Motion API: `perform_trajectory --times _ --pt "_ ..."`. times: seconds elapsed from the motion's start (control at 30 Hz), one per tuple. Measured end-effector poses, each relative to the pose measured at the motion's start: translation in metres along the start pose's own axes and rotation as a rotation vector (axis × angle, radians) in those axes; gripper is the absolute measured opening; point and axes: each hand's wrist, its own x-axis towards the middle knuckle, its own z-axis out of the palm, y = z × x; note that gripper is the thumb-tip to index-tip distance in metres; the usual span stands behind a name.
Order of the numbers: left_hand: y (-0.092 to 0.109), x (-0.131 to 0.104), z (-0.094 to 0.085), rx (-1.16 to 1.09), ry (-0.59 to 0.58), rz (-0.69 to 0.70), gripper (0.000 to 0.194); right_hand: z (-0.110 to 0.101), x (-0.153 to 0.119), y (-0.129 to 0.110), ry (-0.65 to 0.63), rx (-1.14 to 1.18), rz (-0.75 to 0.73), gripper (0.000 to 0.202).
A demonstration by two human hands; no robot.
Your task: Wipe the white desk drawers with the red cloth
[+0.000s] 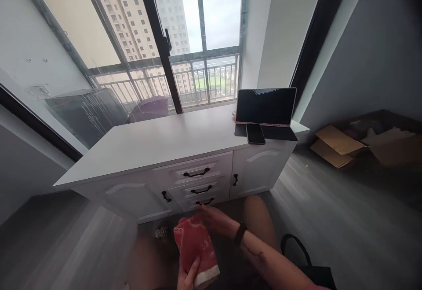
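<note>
My left hand (188,277) grips a red cloth (197,246) near its lower end, with the thumb lying over the front. The cloth has pale markings and a whitish band along its bottom edge; its exact kind I cannot make out. Beside the cloth's upper right is my right hand (216,220), fingers stretched out and somewhat blurred, just below the lowest drawer handle (206,202). Whether the right fingers touch the cloth is unclear. A dark band (240,233) circles the right wrist.
A white cabinet (158,138) with black handles stands ahead, below the window. On its right end are a propped tablet (266,106) and a phone (255,134). An open cardboard box (343,140) lies on the floor at right. A black bag (321,276) sits at lower right.
</note>
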Motion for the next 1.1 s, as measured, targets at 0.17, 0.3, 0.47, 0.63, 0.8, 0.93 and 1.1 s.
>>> perform_trajectory --times 0.17,0.3,0.47,0.63,0.8,0.93,1.1 --pt "0.015 -0.016 0.041 -0.084 0.116 0.104 0.077 0.030 -0.092 0.003 -0.120 0.607 -0.056 0.054" --pt "0.020 -0.033 0.059 -0.088 0.042 0.175 0.084 0.041 -0.121 0.004 0.090 0.630 -0.051 0.058" --pt "0.025 -0.045 0.061 -0.100 0.076 0.169 0.095 0.038 -0.121 -0.008 0.348 0.222 -0.199 0.043" --pt "0.039 -0.039 0.066 -0.333 -0.022 0.032 0.100 0.038 -0.116 -0.029 0.562 -0.296 -0.414 0.030" --pt "0.059 -0.022 0.062 -0.429 -0.163 0.027 0.054 0.051 -0.112 -0.052 0.393 -0.293 -0.363 0.033" --pt "0.067 -0.012 0.055 -0.637 -0.290 -0.144 0.063 0.060 -0.105 -0.059 0.286 -0.152 -0.269 0.030" --pt "0.057 -0.005 0.054 -0.796 -0.335 -0.231 0.046 0.061 -0.096 -0.057 0.343 -0.121 -0.238 0.023"
